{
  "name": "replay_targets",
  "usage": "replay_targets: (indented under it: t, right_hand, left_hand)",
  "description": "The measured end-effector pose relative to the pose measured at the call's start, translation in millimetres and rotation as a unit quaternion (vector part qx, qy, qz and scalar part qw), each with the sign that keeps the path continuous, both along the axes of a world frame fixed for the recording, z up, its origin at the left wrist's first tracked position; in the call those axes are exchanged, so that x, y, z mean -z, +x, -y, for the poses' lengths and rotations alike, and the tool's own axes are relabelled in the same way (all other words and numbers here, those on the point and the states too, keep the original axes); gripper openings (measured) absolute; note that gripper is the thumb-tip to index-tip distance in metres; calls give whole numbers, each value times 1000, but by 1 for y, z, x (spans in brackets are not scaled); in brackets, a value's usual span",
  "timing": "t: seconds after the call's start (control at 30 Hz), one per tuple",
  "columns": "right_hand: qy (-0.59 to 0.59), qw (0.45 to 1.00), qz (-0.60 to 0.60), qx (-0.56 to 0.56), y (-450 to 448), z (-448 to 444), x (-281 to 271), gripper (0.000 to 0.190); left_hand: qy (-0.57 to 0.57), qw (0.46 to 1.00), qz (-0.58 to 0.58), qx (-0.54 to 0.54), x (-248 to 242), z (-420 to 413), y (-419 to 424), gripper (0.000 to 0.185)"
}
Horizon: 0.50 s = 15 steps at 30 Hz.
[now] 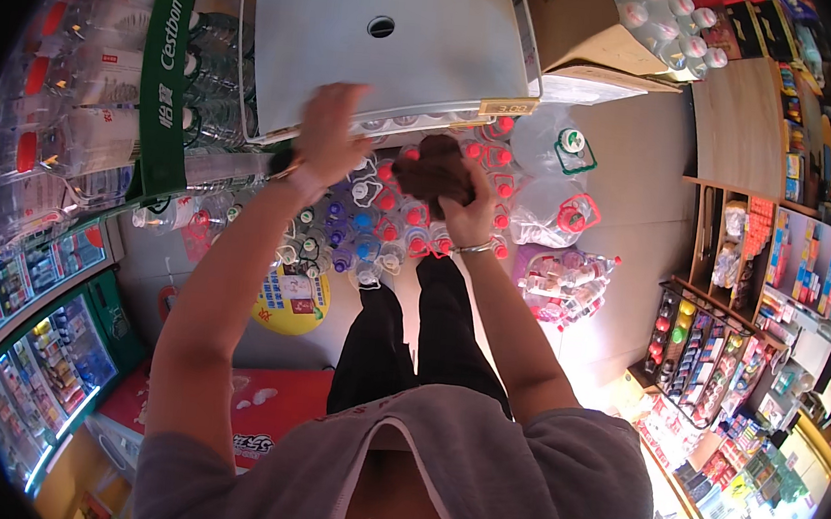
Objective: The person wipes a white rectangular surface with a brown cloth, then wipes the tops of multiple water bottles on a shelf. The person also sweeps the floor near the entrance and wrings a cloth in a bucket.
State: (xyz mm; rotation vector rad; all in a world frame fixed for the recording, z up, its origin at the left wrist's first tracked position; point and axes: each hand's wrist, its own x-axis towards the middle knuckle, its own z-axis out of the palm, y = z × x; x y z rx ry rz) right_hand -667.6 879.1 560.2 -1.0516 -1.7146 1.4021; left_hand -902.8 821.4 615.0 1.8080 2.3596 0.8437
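My left hand (332, 132), blurred, is over the front edge of a pale flat-topped rack (420, 37) with a round hole. Its thumb stands apart from the other fingers, and nothing shows in it. In my right hand (473, 209) is a bunched dark brown cloth (434, 174), held in front of the rack. Below both hands, bottles with red caps (413, 216) stand close together on the floor. Purple-capped bottles (336, 234) are beside them. A price tag (509, 107) is fixed to the rack's front right corner.
Large water bottles (109, 70) are stacked behind a green strip (169, 67) at left. Big water jugs (552, 142) and a wrapped bottle pack (569, 280) sit at right. An open cardboard box (584, 26) adjoins the rack. Drink coolers (49, 376) line the lower left.
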Motion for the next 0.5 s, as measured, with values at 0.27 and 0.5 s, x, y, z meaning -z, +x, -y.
replay_targets:
  t: [0.27, 0.5]
  right_hand:
    - [-20, 995, 48, 89, 25, 26, 4, 50]
    - [230, 972, 29, 42, -4, -20, 2, 57]
  left_hand:
    - [-83, 984, 143, 69, 17, -135, 77, 22]
    - [-67, 996, 4, 67, 3, -16, -21, 20]
